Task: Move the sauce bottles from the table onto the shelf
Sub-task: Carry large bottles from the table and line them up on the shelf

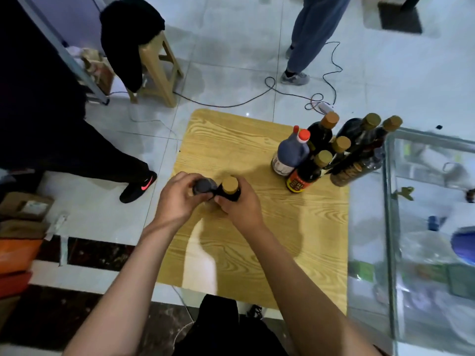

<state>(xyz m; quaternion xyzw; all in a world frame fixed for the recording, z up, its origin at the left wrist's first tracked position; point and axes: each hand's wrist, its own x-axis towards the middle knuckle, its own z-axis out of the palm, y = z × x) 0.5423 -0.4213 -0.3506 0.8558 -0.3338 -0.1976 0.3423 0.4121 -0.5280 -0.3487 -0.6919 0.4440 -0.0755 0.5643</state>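
Two dark sauce bottles stand side by side near the left middle of the wooden table (257, 253). My left hand (177, 199) grips the one with a dark top (204, 186). My right hand (239, 204) grips the one with a tan cap (229, 185). Their lower parts are hidden by my fingers. At the table's far right corner stands a cluster of several more bottles: a dark jug with a red cap (290, 152), a red-labelled bottle with a tan cap (305, 173) and others with tan caps (341, 145), some leaning.
A glass-sided cabinet (393, 201) adjoins the table's right edge. On the tiled floor beyond lie a black cable (270, 86) and a wooden stool (156, 70) draped with dark cloth. One person's legs (308, 39) stand behind, another's shoe (138, 187) at left. Boxes sit far left.
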